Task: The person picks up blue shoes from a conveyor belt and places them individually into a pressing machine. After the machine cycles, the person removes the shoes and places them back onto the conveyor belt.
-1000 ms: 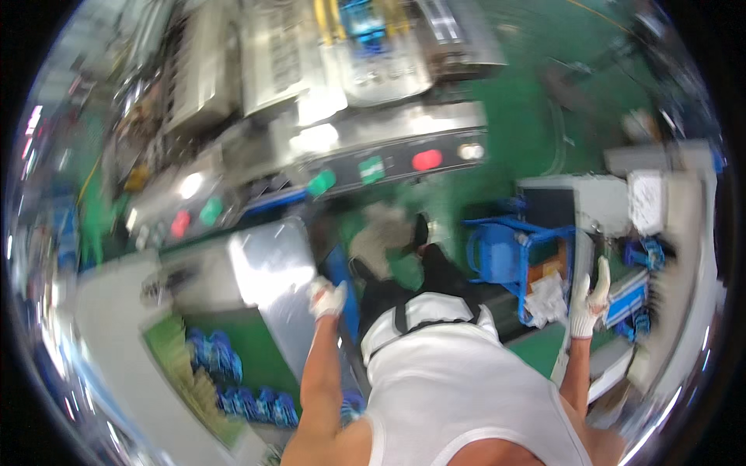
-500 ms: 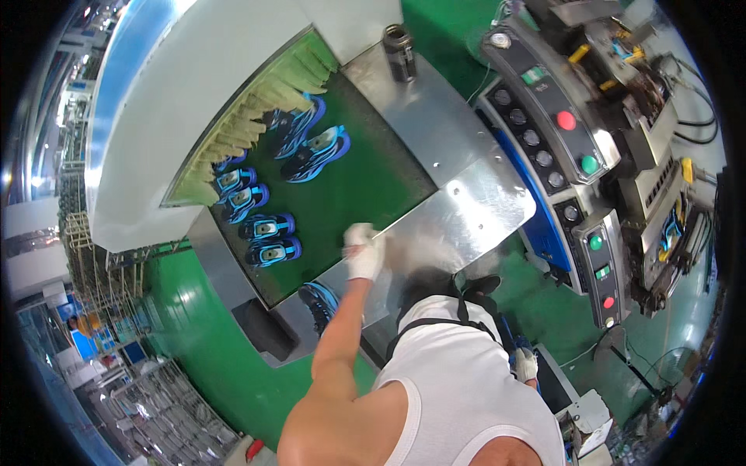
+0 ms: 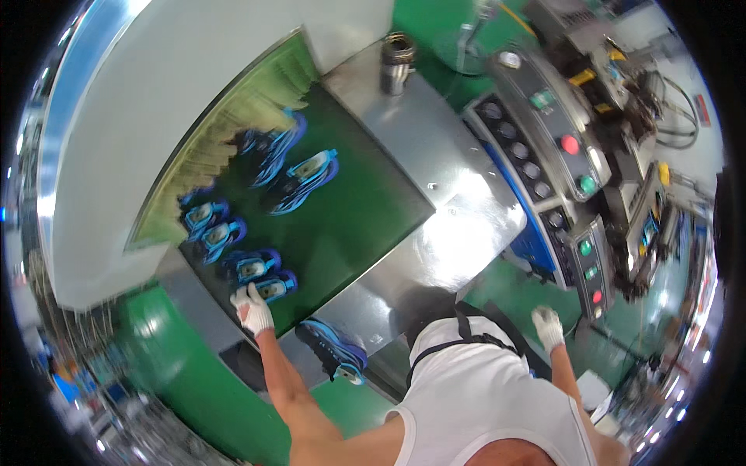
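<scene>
Left hand (image 3: 252,312) at a blue shoe (image 3: 277,287), grip unclear
Right hand (image 3: 548,328) empty, loose; beyond the left, fringe (image 3: 252,109) partly hides farther shoes (image 3: 273,158).

black-and-blue shoes (image 3: 277,287), green belt (image 3: 357,210)

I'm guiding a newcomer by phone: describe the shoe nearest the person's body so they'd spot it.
Start at the big pale hood, then the green belt in front of it. Below the belt, a black-and-blue shoe lies at the shiny metal border. It alone is off the belt, unlike the other shoes.
</scene>
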The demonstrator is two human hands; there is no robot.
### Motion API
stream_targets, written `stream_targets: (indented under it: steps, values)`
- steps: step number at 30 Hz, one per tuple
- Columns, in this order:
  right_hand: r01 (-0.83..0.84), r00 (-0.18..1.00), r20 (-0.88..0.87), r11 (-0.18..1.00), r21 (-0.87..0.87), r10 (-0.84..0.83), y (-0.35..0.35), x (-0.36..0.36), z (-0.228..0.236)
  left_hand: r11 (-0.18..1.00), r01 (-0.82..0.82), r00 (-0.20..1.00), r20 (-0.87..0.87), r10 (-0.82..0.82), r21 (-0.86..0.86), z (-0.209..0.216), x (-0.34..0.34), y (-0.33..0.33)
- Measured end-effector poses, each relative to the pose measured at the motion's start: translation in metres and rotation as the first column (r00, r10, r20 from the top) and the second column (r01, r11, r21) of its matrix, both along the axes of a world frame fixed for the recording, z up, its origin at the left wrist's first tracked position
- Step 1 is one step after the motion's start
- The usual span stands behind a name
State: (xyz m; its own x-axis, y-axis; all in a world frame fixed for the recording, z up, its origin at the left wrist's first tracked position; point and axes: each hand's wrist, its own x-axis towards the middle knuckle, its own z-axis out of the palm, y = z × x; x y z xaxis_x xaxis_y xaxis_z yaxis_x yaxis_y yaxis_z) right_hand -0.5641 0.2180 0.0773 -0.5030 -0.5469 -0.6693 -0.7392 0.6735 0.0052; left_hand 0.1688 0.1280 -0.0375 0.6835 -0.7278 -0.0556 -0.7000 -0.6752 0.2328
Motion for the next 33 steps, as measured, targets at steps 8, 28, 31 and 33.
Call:
stream_targets:
  steps: [8,28,31,33]
  values:
    - [-0.263,0.66,0.446,0.742,-0.616,0.605,-0.154,0.181,0.033,0.727,0.56,0.666,-0.306,-0.68,-0.397,0.061,-0.229,-0.039]
    - [0.889,0.25,0.963,-0.371,-0.268,-0.098,0.097,-0.144,0.121,-0.037,0.704,-0.287,-0.237,-0.928,-0.71,0.248,-1.011,-0.148]
    - [0.829,0.191,0.924,-0.45,-0.332,-0.33,0.13,-0.123,0.106,0.121,0.882,-0.109,-0.448,-0.888,-0.456,0.215,-1.095,-0.176]
    - [0.806,0.169,0.907,-0.475,-0.352,-0.386,0.138,-0.108,0.114,0.131,0.918,-0.017,-0.367,-0.93,-0.374,0.176,-1.123,-0.195]
